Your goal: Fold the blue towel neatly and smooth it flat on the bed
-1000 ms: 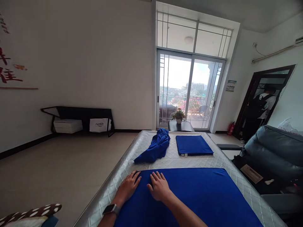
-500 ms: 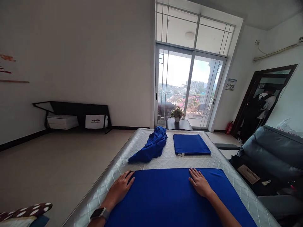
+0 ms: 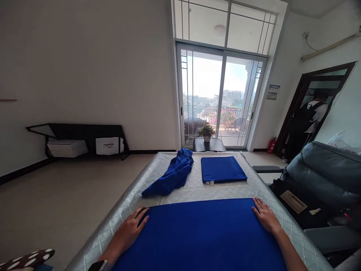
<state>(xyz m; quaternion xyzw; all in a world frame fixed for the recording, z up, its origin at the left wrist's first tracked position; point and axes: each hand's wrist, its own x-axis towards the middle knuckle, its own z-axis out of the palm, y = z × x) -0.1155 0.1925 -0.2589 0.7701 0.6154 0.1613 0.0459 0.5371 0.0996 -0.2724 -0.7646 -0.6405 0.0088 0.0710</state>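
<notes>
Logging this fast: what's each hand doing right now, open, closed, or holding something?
Left hand: open, flat at the left edge of the blue cloth, gripping nothing.
Right hand: open, flat at the cloth's far right corner, gripping nothing.

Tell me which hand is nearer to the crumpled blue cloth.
Left. The left hand lies on the spread blue cloth at its left corner, close to the crumpled blue cloth; the right hand rests at the opposite corner, nearer the folded blue cloth.

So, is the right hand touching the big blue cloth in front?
Touching. The head view shows the right hand lying flat and open on the far right corner of the big blue cloth, with no gap between them.
</notes>
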